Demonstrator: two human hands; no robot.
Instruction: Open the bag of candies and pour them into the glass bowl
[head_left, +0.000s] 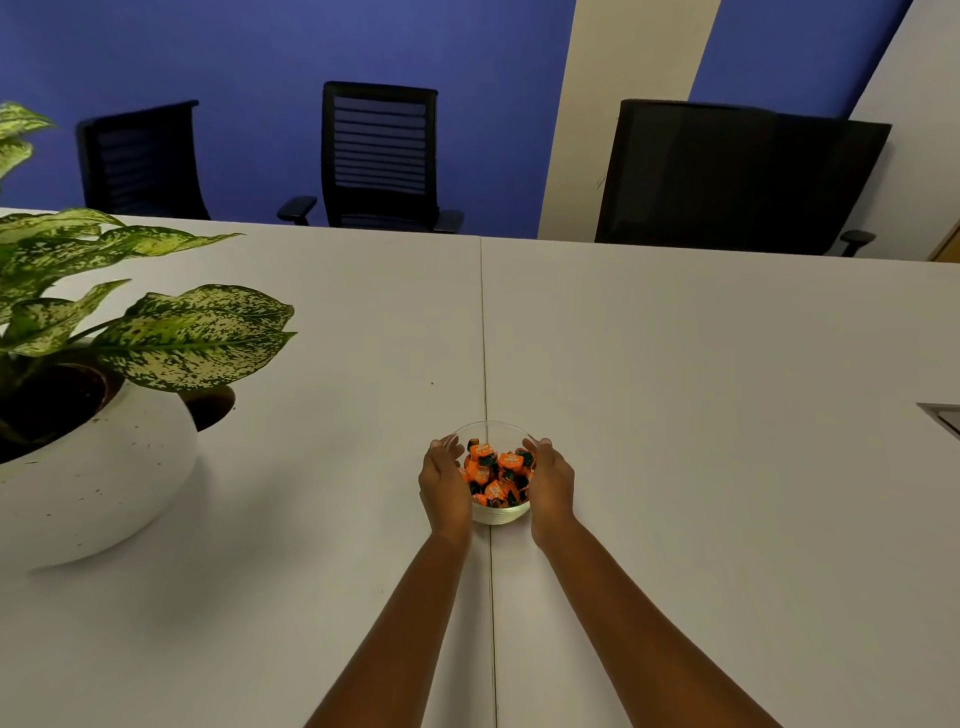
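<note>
A small glass bowl (493, 432) stands on the white table, on the seam between two tabletops. It holds several orange and dark green wrapped candies (496, 475). My left hand (443, 483) cups the bowl's left side and my right hand (551, 482) cups its right side, fingers curled around the glass. Both hands touch the bowl, which rests on the table. No candy bag is in view.
A large white pot (98, 483) with a speckled green plant (171, 332) stands at the left. The white table (701, 415) stretches far ahead. Three black office chairs (382, 156) line its far edge before a blue wall. A grey object (943, 415) shows at the right edge.
</note>
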